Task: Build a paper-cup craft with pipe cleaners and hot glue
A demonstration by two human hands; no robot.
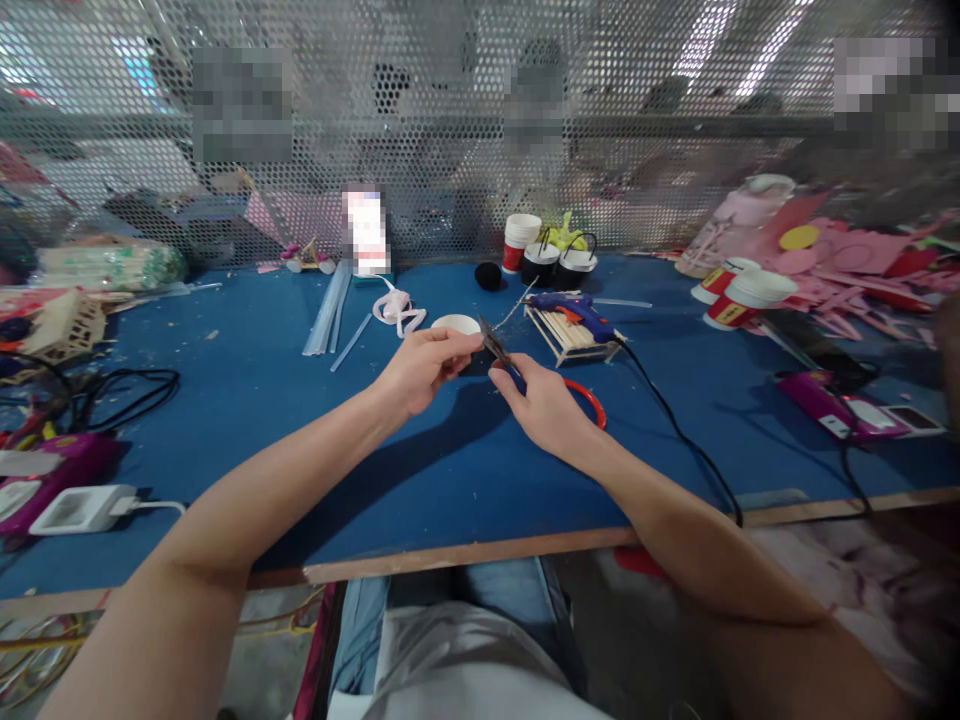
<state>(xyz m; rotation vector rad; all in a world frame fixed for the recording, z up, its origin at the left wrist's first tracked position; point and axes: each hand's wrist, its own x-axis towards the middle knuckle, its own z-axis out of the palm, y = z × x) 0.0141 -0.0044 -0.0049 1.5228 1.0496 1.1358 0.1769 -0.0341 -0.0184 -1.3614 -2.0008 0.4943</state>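
Note:
My left hand (pixel 424 368) and my right hand (pixel 544 405) meet over the middle of the blue table (pixel 450 480). Both pinch a small dark piece (pixel 491 343) held between their fingertips, and I cannot make out what it is. A white round lid (pixel 455 324) lies just behind my left hand. A red ring (pixel 590 398) lies on the table under my right hand. A blue glue gun (pixel 574 308) rests on a small rack of wooden sticks (pixel 570 335) just beyond my right hand, with its black cord (pixel 675 425) running to the table's front edge.
Clear glue sticks (pixel 326 310) and a white ribbon (pixel 397 308) lie at the back left. Paper cups (pixel 521 240) stand against a perforated metal screen (pixel 450 120). More cups (pixel 742 295) and pink craft pieces (pixel 847 255) fill the right. Chargers and cables (pixel 75 500) lie at left.

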